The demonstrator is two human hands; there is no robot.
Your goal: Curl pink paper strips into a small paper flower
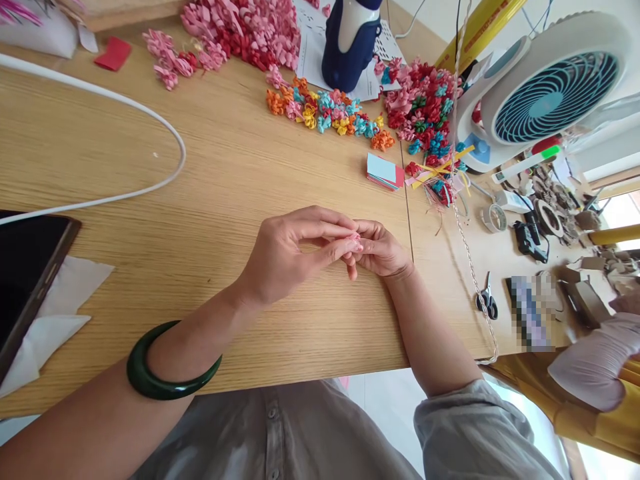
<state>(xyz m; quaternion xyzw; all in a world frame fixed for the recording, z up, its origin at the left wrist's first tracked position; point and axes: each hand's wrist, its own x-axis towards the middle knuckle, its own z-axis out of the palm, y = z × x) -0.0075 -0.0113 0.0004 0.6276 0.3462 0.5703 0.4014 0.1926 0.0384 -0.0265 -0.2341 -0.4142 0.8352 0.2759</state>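
Observation:
A small pink paper flower (356,243) is pinched between the fingertips of both hands, above the wooden table (225,167). My left hand (305,250) comes from the left, its thumb and fingers closed on the flower's left side; a dark green bangle (143,363) circles that forearm. On the right, my right hand (379,248) grips the same flower with bent fingers, some of them hidden behind the left fingertips. Much of the flower is covered by the fingers.
Piles of pink flowers (245,30), a multicoloured row (325,110), a blue bottle (350,47) and paper strips (384,172) lie beyond the hands. A fan (550,87), scissors (487,300) and hanging cord (463,233) are right. A tablet (30,267) is left; another person's sleeve (595,360) shows right.

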